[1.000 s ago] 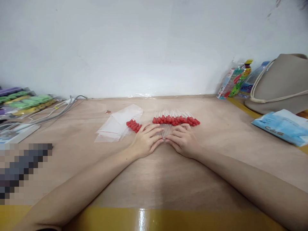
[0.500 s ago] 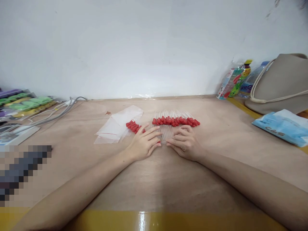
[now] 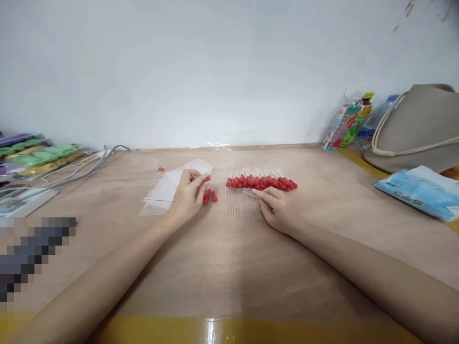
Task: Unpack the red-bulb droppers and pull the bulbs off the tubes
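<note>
A row of clear glass droppers with red rubber bulbs [image 3: 260,182] lies side by side on the brown table, bulbs in a line and tubes pointing toward me. My right hand [image 3: 277,210] rests on the right side of the tubes, fingers curled and touching the glass. A small group of loose red bulbs [image 3: 210,196] lies to the left of the row. My left hand [image 3: 188,197] lies over that group with its fingertips pinched on one bulb, beside a stack of clear zip bags [image 3: 168,189].
Cables [image 3: 82,167] and a tray of green and purple items [image 3: 32,153] sit at the far left. At the right stand bottles [image 3: 349,122], a beige hat [image 3: 419,129] and a blue packet [image 3: 421,191]. A white wall runs along the table's back edge.
My left hand has left the dropper tubes and moved left onto the loose red bulbs. My right hand has stayed on the tubes, which now lie uncovered.
</note>
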Action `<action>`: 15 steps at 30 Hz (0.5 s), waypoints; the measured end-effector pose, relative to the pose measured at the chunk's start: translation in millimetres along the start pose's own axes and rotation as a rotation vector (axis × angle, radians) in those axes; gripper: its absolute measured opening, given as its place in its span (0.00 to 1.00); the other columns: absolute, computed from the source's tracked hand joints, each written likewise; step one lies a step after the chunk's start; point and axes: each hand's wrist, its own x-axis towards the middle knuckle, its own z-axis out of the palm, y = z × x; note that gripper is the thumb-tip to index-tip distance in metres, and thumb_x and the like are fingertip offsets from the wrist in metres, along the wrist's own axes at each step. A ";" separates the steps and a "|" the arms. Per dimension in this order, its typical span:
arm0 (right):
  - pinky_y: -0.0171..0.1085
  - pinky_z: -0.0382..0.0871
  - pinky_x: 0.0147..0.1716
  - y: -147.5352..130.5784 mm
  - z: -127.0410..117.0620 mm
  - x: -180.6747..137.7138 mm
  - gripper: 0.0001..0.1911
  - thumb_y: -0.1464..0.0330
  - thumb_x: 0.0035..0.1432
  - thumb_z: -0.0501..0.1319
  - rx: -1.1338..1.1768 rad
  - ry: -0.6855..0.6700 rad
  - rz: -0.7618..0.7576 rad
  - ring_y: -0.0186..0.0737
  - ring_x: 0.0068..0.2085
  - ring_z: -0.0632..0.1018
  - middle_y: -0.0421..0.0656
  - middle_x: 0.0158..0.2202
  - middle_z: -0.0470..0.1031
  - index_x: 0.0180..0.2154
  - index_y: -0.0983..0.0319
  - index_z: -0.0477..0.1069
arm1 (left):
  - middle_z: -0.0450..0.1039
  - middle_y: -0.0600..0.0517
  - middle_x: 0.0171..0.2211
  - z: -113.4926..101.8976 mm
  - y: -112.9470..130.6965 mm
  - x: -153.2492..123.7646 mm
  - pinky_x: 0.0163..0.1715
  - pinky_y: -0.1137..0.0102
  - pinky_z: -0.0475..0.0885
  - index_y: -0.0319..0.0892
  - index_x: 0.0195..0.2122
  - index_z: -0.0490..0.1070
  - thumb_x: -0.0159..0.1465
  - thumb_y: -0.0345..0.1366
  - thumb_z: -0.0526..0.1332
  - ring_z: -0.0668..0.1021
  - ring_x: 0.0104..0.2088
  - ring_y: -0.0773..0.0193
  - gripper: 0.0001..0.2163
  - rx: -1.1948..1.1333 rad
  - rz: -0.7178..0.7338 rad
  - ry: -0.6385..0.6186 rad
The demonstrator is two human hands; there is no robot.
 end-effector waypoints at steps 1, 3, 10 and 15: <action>0.37 0.60 0.34 -0.8 0.8 1.1 0.13 0.74 0.58 0.51 -0.029 -0.006 0.032 0.37 0.33 0.71 0.44 0.30 0.72 0.43 0.64 0.69 | 0.62 0.48 0.35 -1.6 -4.0 4.4 0.35 0.67 0.70 0.41 0.41 0.71 0.62 0.31 0.53 0.70 0.37 0.63 0.10 0.024 -0.060 0.004; 0.38 0.58 0.35 -1.7 1.2 2.8 0.09 0.73 0.57 0.52 -0.096 -0.015 0.077 0.37 0.32 0.72 0.43 0.29 0.73 0.36 0.63 0.70 | 0.62 0.49 0.33 -5.5 -13.4 11.7 0.35 0.67 0.70 0.40 0.42 0.71 0.60 0.31 0.53 0.70 0.36 0.62 0.11 0.050 -0.165 -0.016; 0.40 0.53 0.38 -4.7 0.5 3.3 0.10 0.71 0.57 0.54 -0.213 -0.047 0.085 0.37 0.33 0.72 0.41 0.29 0.76 0.36 0.61 0.73 | 0.67 0.54 0.27 -14.4 -40.8 20.8 0.27 0.72 0.68 0.40 0.38 0.65 0.54 0.37 0.59 0.71 0.27 0.67 0.12 -0.069 -0.402 -0.049; 0.43 0.53 0.41 -8.0 -1.3 3.8 0.13 0.63 0.57 0.55 -0.180 -0.148 0.031 0.39 0.35 0.71 0.44 0.34 0.75 0.41 0.61 0.72 | 0.67 0.55 0.25 -7.9 -52.6 13.9 0.26 0.72 0.66 0.41 0.30 0.65 0.52 0.43 0.61 0.70 0.25 0.67 0.11 -0.041 -0.434 -0.098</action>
